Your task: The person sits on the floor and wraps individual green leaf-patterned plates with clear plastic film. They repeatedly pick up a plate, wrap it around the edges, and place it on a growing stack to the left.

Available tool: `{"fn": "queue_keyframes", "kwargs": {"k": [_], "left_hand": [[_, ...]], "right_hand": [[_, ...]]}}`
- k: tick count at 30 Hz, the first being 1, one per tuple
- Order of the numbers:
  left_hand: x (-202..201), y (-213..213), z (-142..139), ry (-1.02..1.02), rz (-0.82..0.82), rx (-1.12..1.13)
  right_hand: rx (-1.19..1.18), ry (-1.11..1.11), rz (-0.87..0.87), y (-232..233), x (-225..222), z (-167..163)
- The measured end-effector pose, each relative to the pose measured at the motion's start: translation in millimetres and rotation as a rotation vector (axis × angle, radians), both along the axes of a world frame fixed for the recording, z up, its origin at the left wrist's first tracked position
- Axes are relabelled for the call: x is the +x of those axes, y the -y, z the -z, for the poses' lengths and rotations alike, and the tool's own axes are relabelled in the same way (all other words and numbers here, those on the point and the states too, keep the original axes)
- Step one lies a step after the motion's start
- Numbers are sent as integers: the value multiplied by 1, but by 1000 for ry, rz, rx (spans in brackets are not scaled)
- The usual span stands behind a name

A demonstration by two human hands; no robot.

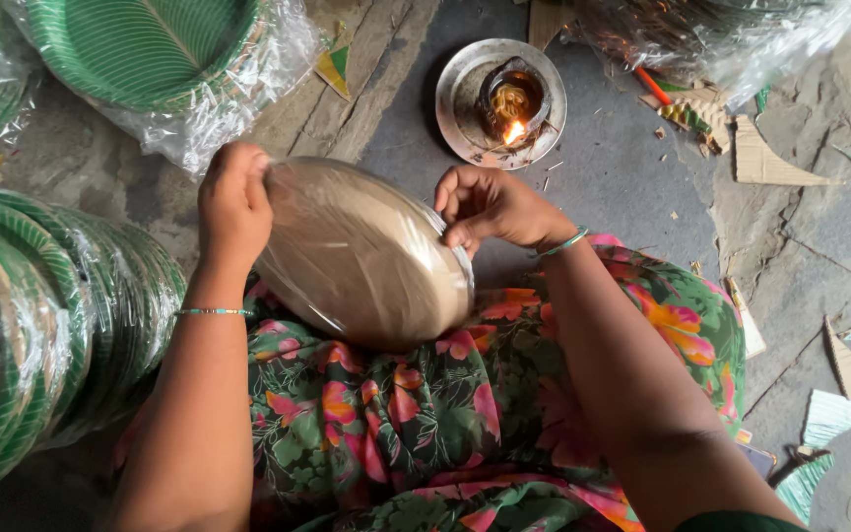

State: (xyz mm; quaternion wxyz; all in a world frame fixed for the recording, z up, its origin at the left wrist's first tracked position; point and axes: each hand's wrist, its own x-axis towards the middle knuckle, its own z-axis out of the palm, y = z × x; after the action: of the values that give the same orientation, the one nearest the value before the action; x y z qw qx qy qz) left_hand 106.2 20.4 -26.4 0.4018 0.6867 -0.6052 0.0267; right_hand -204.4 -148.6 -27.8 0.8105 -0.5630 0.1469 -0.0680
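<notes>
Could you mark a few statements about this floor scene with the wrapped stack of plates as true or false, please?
1. Both hands grip the wrapped stack of brown plates. True: left hand at one edge, right hand at the other.
2. The small lamp is unlit. False: a flame burns in it.
3. The lamp sits on a metal dish. True.
4. The green plate stacks are unwrapped. False: clear plastic covers them.
5. The wrists are bare. False: each wears a thin bangle.
</notes>
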Motion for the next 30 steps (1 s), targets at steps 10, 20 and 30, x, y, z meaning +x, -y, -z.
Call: {"fn": "queue_keyframes", "kwargs": {"k": [10,20,30], "left_hand": [[-118,15,-69,-12,236,110],[-48,21,13,-307,-339,495],[-46,-3,88,-573,-107,879]], "right_hand": [[-653,29,343,-33,20,-38],[-789,-123,805,-19,26,23],[-32,-331,1162,50,-5,74]]}}
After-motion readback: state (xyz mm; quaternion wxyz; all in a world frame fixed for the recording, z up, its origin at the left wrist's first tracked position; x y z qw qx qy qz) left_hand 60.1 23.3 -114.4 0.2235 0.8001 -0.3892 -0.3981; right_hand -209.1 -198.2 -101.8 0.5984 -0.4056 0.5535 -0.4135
